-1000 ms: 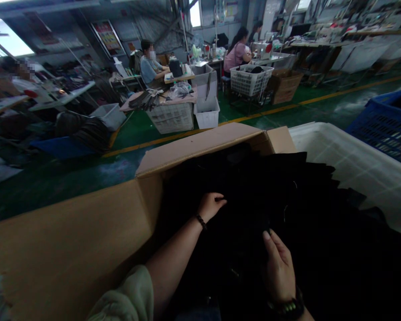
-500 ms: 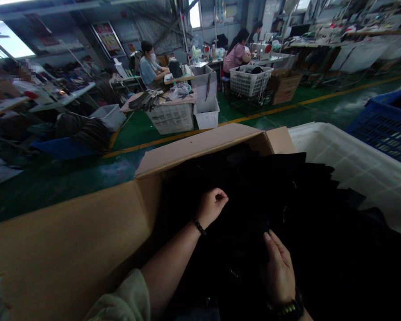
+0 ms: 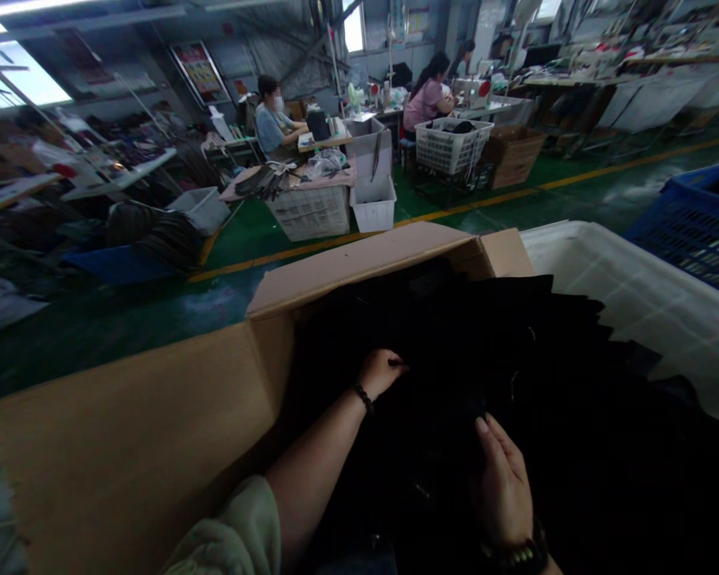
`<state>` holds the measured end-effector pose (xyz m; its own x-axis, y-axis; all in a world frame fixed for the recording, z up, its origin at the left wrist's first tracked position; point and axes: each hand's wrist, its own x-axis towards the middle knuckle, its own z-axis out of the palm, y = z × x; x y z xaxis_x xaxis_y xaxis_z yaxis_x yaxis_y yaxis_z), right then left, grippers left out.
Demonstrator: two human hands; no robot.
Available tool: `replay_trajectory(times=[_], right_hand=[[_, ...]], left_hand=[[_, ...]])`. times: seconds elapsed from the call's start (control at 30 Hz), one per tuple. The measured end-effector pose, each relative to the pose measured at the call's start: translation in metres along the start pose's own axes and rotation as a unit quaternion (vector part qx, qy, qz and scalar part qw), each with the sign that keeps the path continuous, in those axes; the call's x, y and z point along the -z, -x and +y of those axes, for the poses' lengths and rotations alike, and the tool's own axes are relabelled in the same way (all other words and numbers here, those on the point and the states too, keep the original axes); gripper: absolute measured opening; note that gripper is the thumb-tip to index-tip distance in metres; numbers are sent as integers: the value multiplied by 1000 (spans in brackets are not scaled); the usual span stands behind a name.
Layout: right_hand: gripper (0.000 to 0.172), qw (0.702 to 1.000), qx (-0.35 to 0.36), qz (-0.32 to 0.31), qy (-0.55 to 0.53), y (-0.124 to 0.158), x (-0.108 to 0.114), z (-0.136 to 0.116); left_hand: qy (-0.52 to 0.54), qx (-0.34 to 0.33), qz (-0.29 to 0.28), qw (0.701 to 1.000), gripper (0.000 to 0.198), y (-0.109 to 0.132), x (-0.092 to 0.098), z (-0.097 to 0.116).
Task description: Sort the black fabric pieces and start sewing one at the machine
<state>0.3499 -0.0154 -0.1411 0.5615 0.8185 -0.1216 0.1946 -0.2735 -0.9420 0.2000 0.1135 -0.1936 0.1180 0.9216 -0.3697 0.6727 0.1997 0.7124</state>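
Observation:
Black fabric pieces (image 3: 443,319) fill an open cardboard box (image 3: 137,415) and spread to the right over a white plastic bin (image 3: 653,295). My left hand (image 3: 382,374), with a dark bead bracelet at the wrist, is pinched closed on black fabric near the middle of the heap. Lower and to the right, my right hand (image 3: 504,475) grips an edge of black fabric between thumb and fingers. Folds and edges of the cloth are hard to make out in the dark mass, apart from a few light thread ends.
A blue crate (image 3: 695,228) stands at the right. Beyond the box, across the green floor (image 3: 240,299), are a white basket (image 3: 311,212), a white bin (image 3: 375,208), sewing tables and several seated people.
My left hand has dipped slightly downward over the fabric, its fingers still pinched. My right hand keeps its grip almost in place. The view has shifted slightly.

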Motion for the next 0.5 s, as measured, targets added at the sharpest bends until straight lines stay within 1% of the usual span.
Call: replay_trajectory(times=[0.17, 0.33, 0.43, 0.5], right_hand=[[29, 1000, -5, 7, -9, 0, -1, -7], [26, 1000, 11, -18, -22, 0, -1, -10], [28, 999, 3, -24, -24, 0, 0, -11], [30, 999, -5, -28, -29, 0, 0, -12]], left_hand=[[5, 6, 10, 1000, 14, 0, -1, 0], [20, 14, -3, 1000, 20, -3, -4, -3], [31, 19, -13, 999, 15, -4, -6, -5], [34, 12, -8, 999, 9, -3, -5, -3]])
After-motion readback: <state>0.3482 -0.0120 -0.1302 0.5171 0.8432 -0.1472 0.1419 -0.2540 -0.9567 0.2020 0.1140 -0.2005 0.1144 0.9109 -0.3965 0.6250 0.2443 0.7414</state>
